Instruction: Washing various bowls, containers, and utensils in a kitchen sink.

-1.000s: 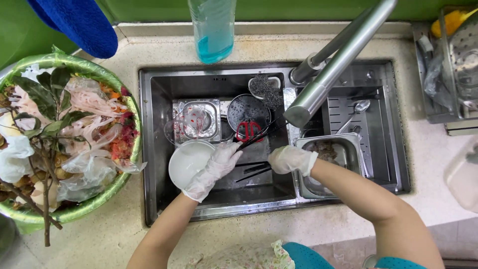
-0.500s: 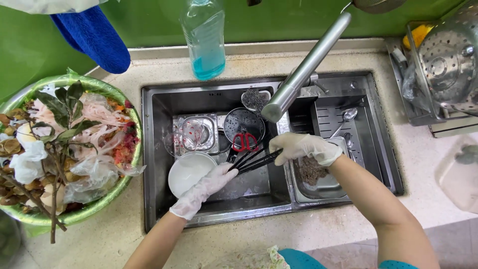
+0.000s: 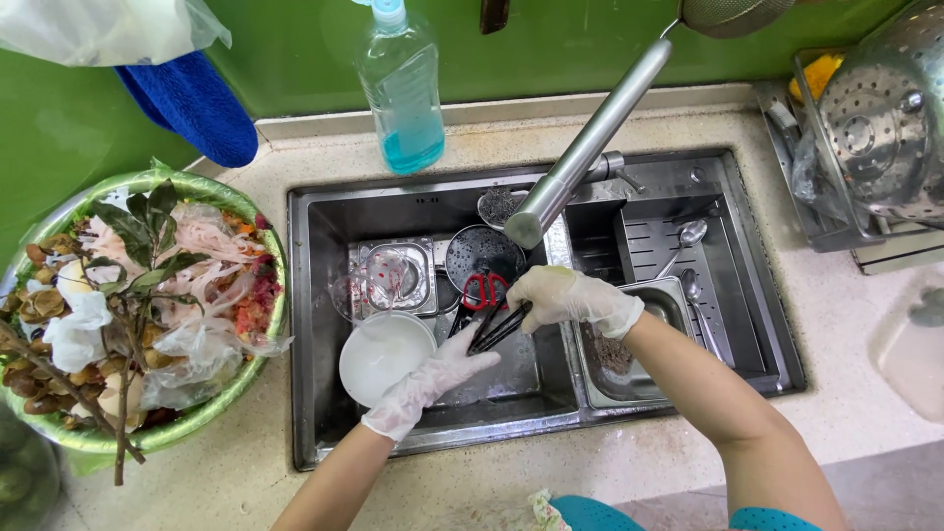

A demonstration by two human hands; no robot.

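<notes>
The right hand [image 3: 565, 295] was empty before. Now it holds black chopsticks [image 3: 497, 329] over the sink [image 3: 324, 324]. The left hand [image 3: 438, 374] has slid off the white bowl [image 3: 379, 354] and sits beside it.

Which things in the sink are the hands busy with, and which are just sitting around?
In use:
- right hand gripping dark chopsticks
- left hand touching the chopsticks, beside the white bowl

Just lying about:
- red-handled scissors
- blue soap bottle
- green basin of scraps
- two spoons
- metal colander
</notes>
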